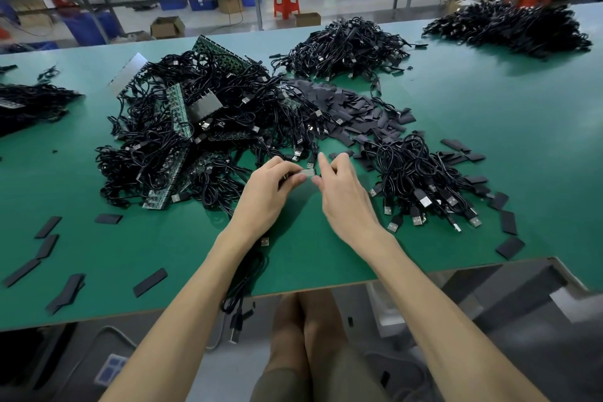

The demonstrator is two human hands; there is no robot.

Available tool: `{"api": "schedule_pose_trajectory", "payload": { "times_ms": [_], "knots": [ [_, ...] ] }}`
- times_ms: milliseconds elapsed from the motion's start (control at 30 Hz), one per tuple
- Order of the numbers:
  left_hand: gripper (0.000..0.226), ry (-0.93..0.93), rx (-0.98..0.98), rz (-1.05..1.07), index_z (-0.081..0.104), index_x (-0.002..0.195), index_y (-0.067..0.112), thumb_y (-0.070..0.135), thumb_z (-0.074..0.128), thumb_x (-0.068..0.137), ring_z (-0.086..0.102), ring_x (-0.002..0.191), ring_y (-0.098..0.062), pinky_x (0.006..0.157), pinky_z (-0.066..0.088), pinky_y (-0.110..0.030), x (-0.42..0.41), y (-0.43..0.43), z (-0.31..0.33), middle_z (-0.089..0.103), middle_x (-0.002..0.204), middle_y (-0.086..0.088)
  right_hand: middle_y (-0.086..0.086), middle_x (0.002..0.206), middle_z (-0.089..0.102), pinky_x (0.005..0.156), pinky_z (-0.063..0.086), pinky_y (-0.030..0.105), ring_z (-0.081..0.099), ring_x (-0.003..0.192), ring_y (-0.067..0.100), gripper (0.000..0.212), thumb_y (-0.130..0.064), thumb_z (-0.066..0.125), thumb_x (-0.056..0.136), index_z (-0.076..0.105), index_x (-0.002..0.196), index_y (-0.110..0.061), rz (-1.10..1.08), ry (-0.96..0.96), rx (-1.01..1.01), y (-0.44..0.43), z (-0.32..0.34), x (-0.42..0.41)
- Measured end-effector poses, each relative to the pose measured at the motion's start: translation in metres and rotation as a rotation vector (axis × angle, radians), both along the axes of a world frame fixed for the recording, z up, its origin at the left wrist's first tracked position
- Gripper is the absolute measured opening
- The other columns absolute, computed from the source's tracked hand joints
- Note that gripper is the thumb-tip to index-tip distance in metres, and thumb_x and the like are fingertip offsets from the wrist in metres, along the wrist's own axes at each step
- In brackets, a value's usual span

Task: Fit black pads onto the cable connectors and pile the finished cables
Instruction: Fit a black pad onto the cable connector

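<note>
Both forearms reach over the near edge of the green tabletop (98,258); the left hand (270,196) and right hand (342,197) meet, their fingers (288,168) curled in and pinching one small silver connector (307,172) between them just above the tabletop, the right forefinger raised. A tangled heap of cables (156,147) with green circuit boards (177,111) crowds the left hand; black pads (346,108) spill beyond; a pile of coiled cables (421,179) sits just right of the right hand. The connector lies roughly crosswise, hand to hand; a cable (314,150) runs from just above it into the heap.
</note>
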State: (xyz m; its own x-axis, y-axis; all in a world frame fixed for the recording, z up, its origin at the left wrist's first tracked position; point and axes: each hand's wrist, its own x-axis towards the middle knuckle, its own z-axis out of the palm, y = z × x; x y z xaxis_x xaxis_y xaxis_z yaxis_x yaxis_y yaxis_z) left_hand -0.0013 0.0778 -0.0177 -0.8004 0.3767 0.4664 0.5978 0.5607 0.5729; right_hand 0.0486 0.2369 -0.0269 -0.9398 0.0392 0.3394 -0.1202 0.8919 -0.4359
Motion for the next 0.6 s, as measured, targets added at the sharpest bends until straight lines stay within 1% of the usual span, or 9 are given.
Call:
{"api": "schedule_pose_trajectory", "payload": {
  "times_ms": [67, 133, 200, 267, 367, 600],
  "knots": [
    [0.022, -0.012, -0.006, 0.005, 0.074, 0.108, 0.009, 0.027, 0.062, 0.101, 0.057, 0.08, -0.013, 0.074, 0.047, -0.031, 0.0, 0.0, 0.0, 0.061, 0.092, 0.002, 0.004, 0.108, 0.034, 0.065, 0.048, 0.043, 0.044, 0.096, 0.022, 0.048, -0.018, 0.046, 0.109, 0.037, 0.155, -0.006, 0.027, 0.002, 0.007, 0.001, 0.0, 0.002],
    [0.025, -0.013, -0.009, 0.005, 0.074, 0.108, 0.009, 0.026, 0.057, 0.103, 0.055, 0.078, -0.014, 0.072, 0.046, -0.032, 0.0, -0.001, 0.0, 0.059, 0.089, 0.002, 0.005, 0.112, 0.046, 0.074, 0.052, 0.044, 0.042, 0.108, 0.02, 0.047, -0.012, 0.052, 0.107, 0.043, 0.153, -0.008, 0.054, 0.009, -0.002, 0.003, 0.002, 0.003],
    [0.026, -0.015, -0.004, 0.003, 0.075, 0.108, 0.009, 0.026, 0.055, 0.104, 0.055, 0.078, -0.015, 0.073, 0.048, -0.033, 0.001, -0.001, 0.0, 0.058, 0.089, 0.002, 0.005, 0.115, 0.056, 0.081, 0.052, 0.042, 0.045, 0.115, 0.02, 0.05, -0.012, 0.055, 0.105, 0.044, 0.154, -0.011, 0.059, 0.026, -0.049, 0.003, 0.004, 0.005],
    [0.026, -0.024, -0.01, 0.004, 0.074, 0.109, 0.009, 0.026, 0.055, 0.104, 0.057, 0.08, -0.017, 0.075, 0.05, -0.038, 0.001, -0.001, -0.001, 0.059, 0.09, 0.0, 0.005, 0.118, 0.062, 0.088, 0.052, 0.043, 0.051, 0.118, 0.022, 0.048, -0.012, 0.057, 0.104, 0.049, 0.151, -0.012, 0.055, 0.029, -0.085, 0.002, 0.007, 0.007],
    [0.027, -0.032, -0.027, 0.006, 0.074, 0.109, 0.01, 0.028, 0.054, 0.105, 0.058, 0.081, -0.02, 0.075, 0.051, -0.044, 0.002, -0.001, -0.001, 0.059, 0.091, -0.001, 0.006, 0.119, 0.066, 0.09, 0.052, 0.044, 0.057, 0.115, 0.024, 0.044, -0.011, 0.061, 0.101, 0.057, 0.144, -0.013, 0.043, 0.043, -0.11, 0.002, 0.009, 0.01],
    [0.028, -0.047, -0.05, 0.017, 0.073, 0.112, 0.01, 0.031, 0.054, 0.105, 0.059, 0.084, -0.023, 0.076, 0.051, -0.048, 0.004, -0.001, 0.001, 0.06, 0.095, -0.002, 0.007, 0.114, 0.071, 0.085, 0.053, 0.042, 0.062, 0.105, 0.026, 0.042, -0.009, 0.067, 0.097, 0.063, 0.138, -0.015, 0.004, 0.094, -0.149, 0.001, 0.009, 0.012]
  ]
}}
